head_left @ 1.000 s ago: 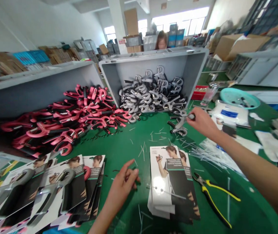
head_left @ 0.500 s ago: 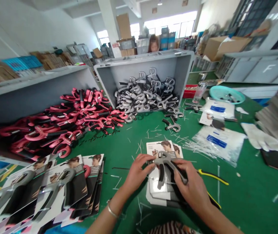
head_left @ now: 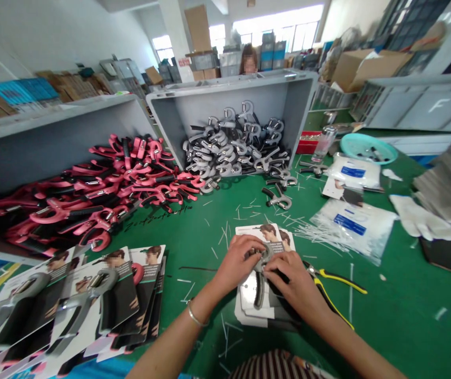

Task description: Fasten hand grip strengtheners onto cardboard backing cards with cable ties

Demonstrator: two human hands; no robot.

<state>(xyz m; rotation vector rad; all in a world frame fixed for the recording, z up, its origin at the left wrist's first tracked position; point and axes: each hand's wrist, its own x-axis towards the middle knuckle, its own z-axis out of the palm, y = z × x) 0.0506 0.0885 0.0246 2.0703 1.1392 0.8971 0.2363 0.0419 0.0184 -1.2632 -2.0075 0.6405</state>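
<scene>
Pressing a grey hand gripper (head_left: 262,273) onto a stack of printed cards (head_left: 263,287), the left hand (head_left: 238,263) and right hand (head_left: 288,279) had fingers curled onto its top. Yellow-handled pliers (head_left: 328,287) lay just right, loose cable ties (head_left: 316,231) beyond. Bare green table (head_left: 387,316) stayed open at right, finished carded grippers (head_left: 91,302) crowding the left edge.

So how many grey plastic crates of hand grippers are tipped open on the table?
2: one crate at centre spilling grey hand grippers, one crate at left spilling pink hand grippers. Others may lie outside the view.
</scene>
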